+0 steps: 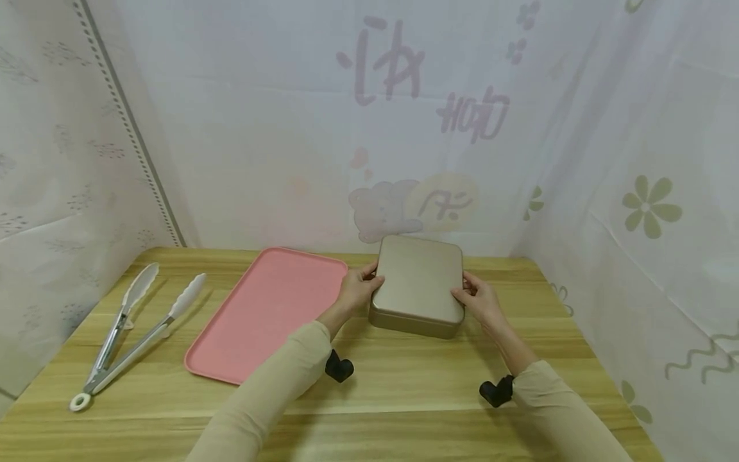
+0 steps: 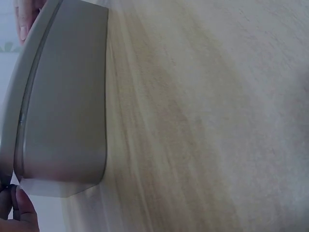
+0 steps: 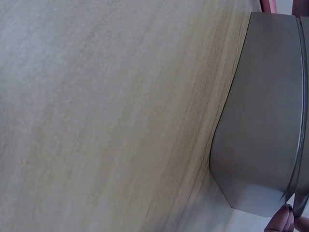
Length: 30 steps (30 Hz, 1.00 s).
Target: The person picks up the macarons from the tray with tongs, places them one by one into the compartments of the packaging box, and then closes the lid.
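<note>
A gold-coloured rectangular tin box stands on the wooden table in the head view, its plain lid (image 1: 418, 276) facing up and its body (image 1: 412, 323) showing along the front. On the left side, my left hand (image 1: 355, 292) pinches the lid's edge, thumb near the top and fingers lower. My right hand (image 1: 484, 303) pinches the opposite edge in the same way. Both wrist views show a dark seam between the lid and the tin's body (image 2: 67, 106), with a narrow gap near the fingertips (image 3: 282, 218).
Left of the tin lies a pink tray (image 1: 277, 308), partly behind the left forearm. Farther left, spread metal tongs (image 1: 134, 351) with white tips rest on the table (image 1: 404, 398). Black wrist mounts (image 1: 339, 367) hang below both wrists. A patterned curtain (image 1: 260, 128) stands behind the table.
</note>
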Motion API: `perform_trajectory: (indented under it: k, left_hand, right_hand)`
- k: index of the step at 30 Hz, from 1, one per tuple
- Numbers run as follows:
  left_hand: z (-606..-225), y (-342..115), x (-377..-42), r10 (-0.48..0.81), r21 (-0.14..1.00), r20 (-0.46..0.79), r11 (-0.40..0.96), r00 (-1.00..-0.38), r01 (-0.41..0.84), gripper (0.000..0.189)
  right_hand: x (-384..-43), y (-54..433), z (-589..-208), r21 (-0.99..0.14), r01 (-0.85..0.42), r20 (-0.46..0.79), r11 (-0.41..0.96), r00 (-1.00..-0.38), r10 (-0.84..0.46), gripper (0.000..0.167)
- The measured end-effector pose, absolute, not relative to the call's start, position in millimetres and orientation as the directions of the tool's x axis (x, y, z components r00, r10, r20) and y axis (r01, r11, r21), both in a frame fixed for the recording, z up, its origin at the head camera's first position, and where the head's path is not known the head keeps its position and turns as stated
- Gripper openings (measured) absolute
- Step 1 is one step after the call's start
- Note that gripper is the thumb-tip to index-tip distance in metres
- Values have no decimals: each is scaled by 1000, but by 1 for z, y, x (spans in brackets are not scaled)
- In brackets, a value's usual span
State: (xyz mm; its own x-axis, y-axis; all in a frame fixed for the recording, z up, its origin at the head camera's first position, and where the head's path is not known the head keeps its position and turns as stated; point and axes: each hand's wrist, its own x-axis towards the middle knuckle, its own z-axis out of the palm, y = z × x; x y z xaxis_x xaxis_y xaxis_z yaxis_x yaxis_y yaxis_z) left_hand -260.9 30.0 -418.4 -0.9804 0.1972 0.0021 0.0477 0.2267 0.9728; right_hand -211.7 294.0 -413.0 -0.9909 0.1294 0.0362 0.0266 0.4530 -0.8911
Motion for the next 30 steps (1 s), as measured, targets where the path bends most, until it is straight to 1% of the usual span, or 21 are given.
perform_trajectory:
  k: [6, 15, 24, 30]
  left_hand:
    - [-426, 30, -262, 181, 974, 14, 220, -983, 55, 47]
    - [-429, 30, -262, 194, 981, -20, 194, -981, 18, 48]
    - [-430, 31, -263, 209, 980, -25, 198, -978, 17, 49]
    - [-432, 31, -264, 210, 974, -6, 221, -978, 42, 49]
  right_hand:
    - [-214, 292, -415, -892, 22, 43, 451, -990, 133, 55]
    - [-212, 294, -418, -883, -13, 69, 469, -992, 103, 54]
    - [-209, 293, -421, -916, -26, 62, 401, -995, 78, 56]
    - [-210, 293, -423, -919, -32, 69, 394, -994, 82, 56]
